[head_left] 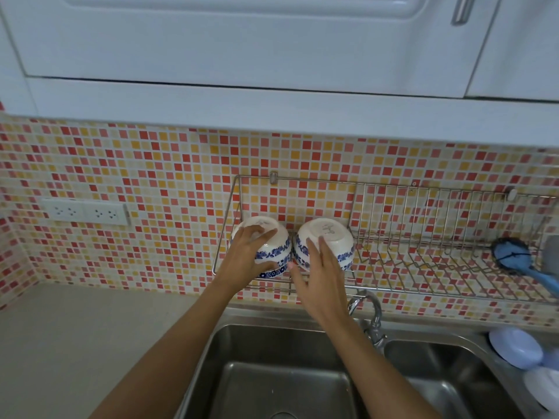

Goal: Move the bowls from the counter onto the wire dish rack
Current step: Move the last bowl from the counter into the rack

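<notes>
Two stacks of white bowls with blue flower bands sit upside down in the left section of the wall-mounted wire dish rack [393, 285]. My left hand [248, 255] is wrapped over the left bowl stack [276, 247], fingers on its base and thumb near its rim. My right hand [320, 273] lies with fingers spread against the front of the right bowl stack [332, 234], touching it; whether it grips is unclear. Each stack shows two nested blue rims.
A blue dish brush [514, 257] lies at the rack's right end. Below is a double steel sink [272, 373] with a tap [373, 316]. Pale plastic dishes [515, 347] sit on the sink's right. A beige counter [75, 343] spreads left, wall sockets [86, 211] above it.
</notes>
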Demonstrator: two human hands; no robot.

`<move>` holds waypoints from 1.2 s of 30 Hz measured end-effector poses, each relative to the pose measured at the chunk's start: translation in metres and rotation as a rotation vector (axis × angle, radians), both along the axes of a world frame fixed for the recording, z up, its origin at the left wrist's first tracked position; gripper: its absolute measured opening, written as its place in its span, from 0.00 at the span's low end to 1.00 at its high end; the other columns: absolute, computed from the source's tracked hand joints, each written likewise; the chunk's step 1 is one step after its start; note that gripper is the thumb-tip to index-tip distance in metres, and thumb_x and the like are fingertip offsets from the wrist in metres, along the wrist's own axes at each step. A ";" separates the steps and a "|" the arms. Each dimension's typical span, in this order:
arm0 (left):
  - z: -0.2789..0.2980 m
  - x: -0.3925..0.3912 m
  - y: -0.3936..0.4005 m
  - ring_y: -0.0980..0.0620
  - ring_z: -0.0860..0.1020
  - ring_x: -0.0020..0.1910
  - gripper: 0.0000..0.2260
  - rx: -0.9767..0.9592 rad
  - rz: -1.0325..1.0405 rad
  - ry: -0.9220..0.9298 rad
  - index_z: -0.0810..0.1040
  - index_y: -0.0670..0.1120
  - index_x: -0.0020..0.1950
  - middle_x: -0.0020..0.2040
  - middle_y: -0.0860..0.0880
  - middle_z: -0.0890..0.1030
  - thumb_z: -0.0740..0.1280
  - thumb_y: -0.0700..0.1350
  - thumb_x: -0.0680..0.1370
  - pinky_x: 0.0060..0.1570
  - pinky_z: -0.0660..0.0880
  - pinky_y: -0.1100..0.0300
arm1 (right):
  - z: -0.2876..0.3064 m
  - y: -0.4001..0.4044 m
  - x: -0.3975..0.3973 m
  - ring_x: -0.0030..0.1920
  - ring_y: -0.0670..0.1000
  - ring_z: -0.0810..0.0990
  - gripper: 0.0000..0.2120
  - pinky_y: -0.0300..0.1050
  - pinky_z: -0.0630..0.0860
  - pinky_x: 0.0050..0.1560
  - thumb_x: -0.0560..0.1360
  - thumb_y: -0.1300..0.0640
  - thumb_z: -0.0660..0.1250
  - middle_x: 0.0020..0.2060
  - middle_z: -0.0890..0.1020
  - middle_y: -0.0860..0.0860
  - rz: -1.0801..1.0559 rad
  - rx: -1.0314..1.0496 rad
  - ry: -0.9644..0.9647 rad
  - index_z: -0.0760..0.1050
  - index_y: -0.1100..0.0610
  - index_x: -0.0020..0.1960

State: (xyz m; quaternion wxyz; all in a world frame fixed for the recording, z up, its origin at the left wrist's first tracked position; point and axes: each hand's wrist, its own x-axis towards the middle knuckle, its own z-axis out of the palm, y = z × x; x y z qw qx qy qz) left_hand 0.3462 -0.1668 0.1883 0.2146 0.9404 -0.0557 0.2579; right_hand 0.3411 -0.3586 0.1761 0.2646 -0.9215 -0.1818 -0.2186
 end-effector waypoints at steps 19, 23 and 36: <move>-0.012 0.008 0.007 0.47 0.49 0.77 0.39 -0.046 0.049 -0.006 0.56 0.54 0.74 0.77 0.51 0.55 0.62 0.70 0.69 0.75 0.53 0.44 | 0.000 -0.036 0.032 0.73 0.56 0.65 0.22 0.53 0.74 0.62 0.80 0.55 0.60 0.74 0.65 0.55 -0.132 -0.036 0.002 0.64 0.53 0.73; -0.016 -0.006 -0.004 0.46 0.50 0.77 0.33 0.033 0.127 -0.094 0.53 0.52 0.76 0.78 0.48 0.53 0.54 0.66 0.75 0.74 0.52 0.46 | -0.019 -0.038 0.017 0.65 0.56 0.76 0.18 0.52 0.76 0.60 0.81 0.54 0.57 0.67 0.75 0.58 -0.129 -0.119 -0.170 0.73 0.59 0.68; -0.064 -0.059 -0.007 0.49 0.41 0.77 0.28 0.167 0.220 0.011 0.42 0.51 0.77 0.78 0.51 0.43 0.41 0.61 0.80 0.75 0.41 0.48 | -0.035 -0.038 -0.010 0.72 0.55 0.68 0.29 0.58 0.55 0.75 0.82 0.46 0.41 0.69 0.73 0.55 -0.181 -0.175 -0.089 0.69 0.59 0.71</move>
